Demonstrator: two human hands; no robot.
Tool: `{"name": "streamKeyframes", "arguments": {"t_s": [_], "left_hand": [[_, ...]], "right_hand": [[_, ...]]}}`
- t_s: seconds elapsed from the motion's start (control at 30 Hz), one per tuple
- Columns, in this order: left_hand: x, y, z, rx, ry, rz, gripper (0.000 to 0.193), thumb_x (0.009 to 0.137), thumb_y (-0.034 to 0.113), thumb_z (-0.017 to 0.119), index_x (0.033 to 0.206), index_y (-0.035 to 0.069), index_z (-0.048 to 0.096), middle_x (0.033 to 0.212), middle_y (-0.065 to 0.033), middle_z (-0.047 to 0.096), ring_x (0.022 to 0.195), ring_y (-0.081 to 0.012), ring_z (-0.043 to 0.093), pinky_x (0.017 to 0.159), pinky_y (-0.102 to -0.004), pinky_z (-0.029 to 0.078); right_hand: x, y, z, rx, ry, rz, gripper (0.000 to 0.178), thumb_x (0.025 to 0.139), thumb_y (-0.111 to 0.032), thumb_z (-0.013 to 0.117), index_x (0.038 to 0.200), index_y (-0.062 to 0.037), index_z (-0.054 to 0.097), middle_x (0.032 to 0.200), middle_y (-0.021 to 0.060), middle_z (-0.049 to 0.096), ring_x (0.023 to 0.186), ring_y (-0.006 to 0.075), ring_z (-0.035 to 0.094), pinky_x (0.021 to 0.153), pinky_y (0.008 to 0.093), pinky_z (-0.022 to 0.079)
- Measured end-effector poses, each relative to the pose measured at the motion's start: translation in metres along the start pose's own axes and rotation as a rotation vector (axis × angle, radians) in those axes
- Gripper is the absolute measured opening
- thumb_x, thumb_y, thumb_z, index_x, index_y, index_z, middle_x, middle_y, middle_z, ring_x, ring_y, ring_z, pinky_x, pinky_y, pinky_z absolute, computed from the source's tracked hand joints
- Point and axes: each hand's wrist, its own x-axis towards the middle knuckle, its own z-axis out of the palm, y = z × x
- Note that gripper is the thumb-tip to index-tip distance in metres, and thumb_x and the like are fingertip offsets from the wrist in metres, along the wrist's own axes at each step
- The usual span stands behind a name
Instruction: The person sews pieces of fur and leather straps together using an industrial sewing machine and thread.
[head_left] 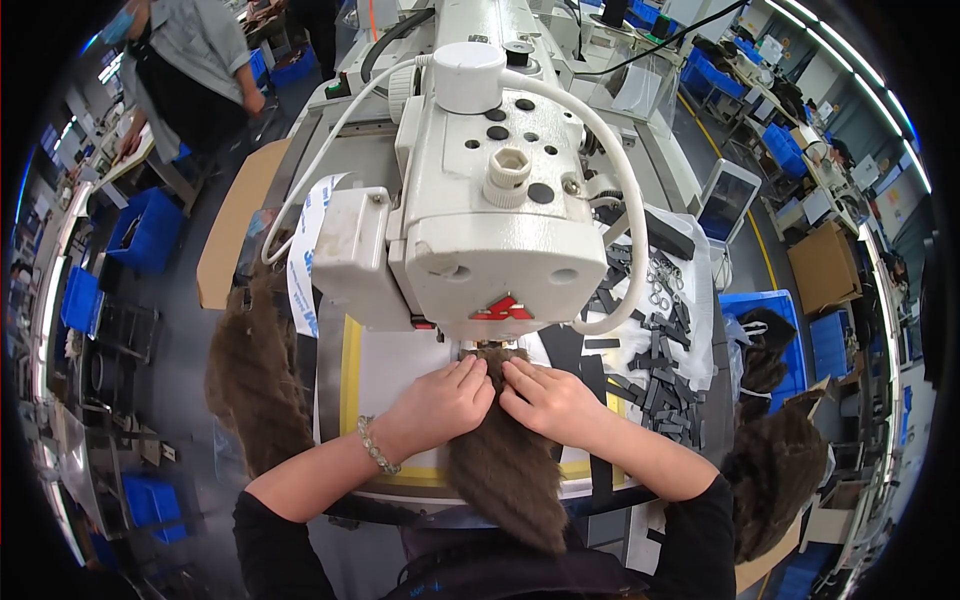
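A strip of brown fur (508, 480) runs from beneath the head of a white industrial sewing machine (505, 250) toward me, its near end hanging over the table's front edge. My left hand (445, 400) grips the left side of the strip close to the needle area, fingers together and pressed down. On the opposite side my right hand (545, 400) holds the fur too, its thumb and fingertips against it. The machine head hides the needle itself. A beaded bracelet (377, 446) circles my left wrist.
Short black straps (665, 385) and metal rings (662, 285) lie on white sheeting at the right. More brown fur (258, 375) drapes at the left, and another fur pile (775, 470) sits at the right by a blue bin (795, 370). Beyond, at far left, stands a person (190, 80).
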Motion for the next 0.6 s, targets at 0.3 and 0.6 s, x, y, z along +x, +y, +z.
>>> {"name": "streamKeyframes", "arguments": {"t_s": [0.3,0.6], "left_hand": [[0.000,-0.016,0.016,0.086,0.126,0.042,0.018,0.078,0.009,0.062,0.092,-0.001,0.065,0.102,-0.0154,0.066,0.098,-0.0262,0.066,0.085,-0.0319,0.054],[0.002,-0.021,0.017,0.133,0.154,0.030,0.012,0.079,0.009,0.063,0.089,0.002,0.064,0.094,-0.0080,0.062,0.089,-0.0187,0.062,0.076,-0.0272,0.053]], "right_hand": [[0.006,0.012,0.012,-0.074,0.065,0.004,0.016,0.072,-0.009,0.062,0.086,-0.0019,0.059,0.104,0.0177,0.065,0.098,0.0278,0.067,0.078,0.0331,0.057],[0.009,0.015,0.016,-0.069,0.101,0.022,0.019,0.071,-0.007,0.063,0.088,0.0002,0.061,0.099,0.0163,0.065,0.091,0.0266,0.068,0.077,0.0331,0.056]]}}
